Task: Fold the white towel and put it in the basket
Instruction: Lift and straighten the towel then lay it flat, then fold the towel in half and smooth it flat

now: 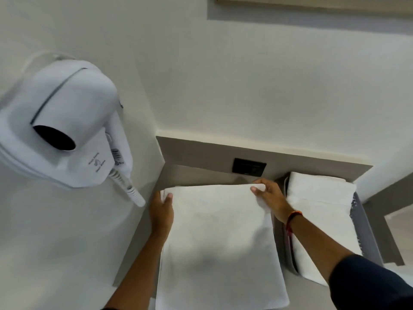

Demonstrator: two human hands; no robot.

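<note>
A white towel (216, 240) lies flat on the grey counter (192, 175), folded into a long rectangle that reaches the counter's front edge. My left hand (162, 211) pinches its far left corner. My right hand (268, 195) grips its far right corner, thumb on top. To the right stands a grey basket (366, 233) with other folded white towels (321, 202) inside it.
A white wall-mounted hair dryer (64, 128) with a coiled cord (131, 191) juts out on the left wall. A black socket (249, 166) sits in the grey backsplash behind the towel. White walls close in on the left and back.
</note>
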